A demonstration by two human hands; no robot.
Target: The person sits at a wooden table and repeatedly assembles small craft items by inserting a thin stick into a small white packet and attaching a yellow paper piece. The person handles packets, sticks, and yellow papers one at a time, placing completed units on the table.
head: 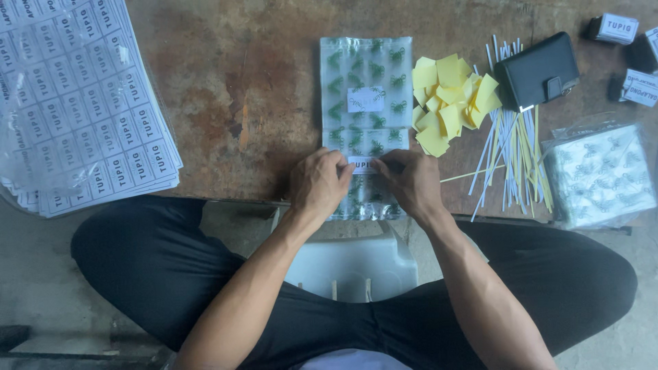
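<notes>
Pressing down together, both hands are working on a small white label [363, 164] lying on a clear plastic bag [367, 89] printed with green sprig shapes. At the far left of the table [240, 82], a stack of white label sheets [75, 103] is sitting under a clear film, each sheet gridded into small rectangles with dark lettering. Moving rightward, the left hand [319, 183] is resting its fingers [340, 166] narrowly pinched on the label's left end, while the right hand [411, 181] is pinning the right end; both are equally near, the label lying just ahead of the fingertips. The bag's long axis is running away from the person, its near end hanging over the table edge, and a second white label is already sitting near its middle. Beside the bag, a heap of yellow paper squares [449, 103] is lying, then a fan of white and yellow strips [514, 151], a black wallet-like case [540, 70], small dark boxes with white labels [617, 29], and a bundle of printed bags [600, 175].
</notes>
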